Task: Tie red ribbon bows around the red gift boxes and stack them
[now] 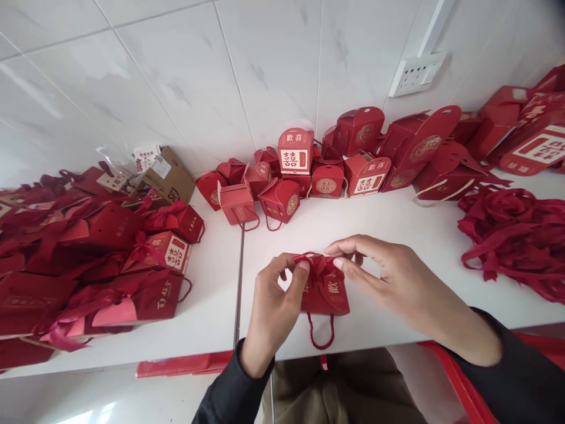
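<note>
A small red gift box (325, 294) with gold lettering lies on the white table (388, 235) near its front edge, its red cord handle hanging over the edge. My left hand (276, 300) grips the box's left side, thumb and forefinger pinching a red ribbon (311, 262) at its top. My right hand (388, 274) comes in from the right, its fingertips pinching the ribbon's other end above the box. Both hands are closed on the ribbon and box.
Finished ribbon-tied red boxes (88, 265) are piled at the left beside a cardboard carton (170, 174). Open red boxes (326, 171) line the tiled wall. Loose red ribbons (516, 235) are heaped at the right. A wall socket (417, 73) is above.
</note>
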Demonstrator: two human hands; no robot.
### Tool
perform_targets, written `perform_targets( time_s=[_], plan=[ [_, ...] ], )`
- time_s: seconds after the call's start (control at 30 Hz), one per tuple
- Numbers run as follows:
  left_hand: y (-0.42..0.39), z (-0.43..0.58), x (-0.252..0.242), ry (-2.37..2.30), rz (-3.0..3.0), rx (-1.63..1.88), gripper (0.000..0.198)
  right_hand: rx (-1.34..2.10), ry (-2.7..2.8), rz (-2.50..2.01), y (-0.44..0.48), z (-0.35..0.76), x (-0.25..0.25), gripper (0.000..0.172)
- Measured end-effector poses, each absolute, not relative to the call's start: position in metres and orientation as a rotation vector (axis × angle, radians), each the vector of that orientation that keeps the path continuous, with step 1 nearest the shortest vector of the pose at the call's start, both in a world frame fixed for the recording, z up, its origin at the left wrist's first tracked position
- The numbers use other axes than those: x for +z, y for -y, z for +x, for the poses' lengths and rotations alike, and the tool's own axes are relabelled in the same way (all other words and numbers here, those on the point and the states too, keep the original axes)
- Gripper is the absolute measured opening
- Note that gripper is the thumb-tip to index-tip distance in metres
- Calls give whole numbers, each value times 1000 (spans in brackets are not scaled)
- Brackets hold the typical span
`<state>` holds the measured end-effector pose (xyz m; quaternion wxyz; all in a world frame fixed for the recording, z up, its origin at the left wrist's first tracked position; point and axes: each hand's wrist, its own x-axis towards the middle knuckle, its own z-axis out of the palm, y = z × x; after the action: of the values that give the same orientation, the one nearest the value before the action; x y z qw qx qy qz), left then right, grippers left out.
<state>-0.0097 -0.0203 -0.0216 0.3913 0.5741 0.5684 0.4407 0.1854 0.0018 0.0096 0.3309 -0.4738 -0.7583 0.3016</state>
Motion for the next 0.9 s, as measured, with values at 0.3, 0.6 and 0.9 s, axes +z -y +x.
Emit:
perform_targets(
  time_s=[0.3,0.6,0.9],
  plan=[
    [18,1,-18,-1258,1412,1125,20,768,2194,-1017,-1,188,12,18],
    [14,2,-24,-1179,1204,1193,15,759,2163,-1005,-3,189,10,19],
    [15,4,-25,-1152,1254,1089,25,768,2171,-978,-3,188,10,19]
  ],
)
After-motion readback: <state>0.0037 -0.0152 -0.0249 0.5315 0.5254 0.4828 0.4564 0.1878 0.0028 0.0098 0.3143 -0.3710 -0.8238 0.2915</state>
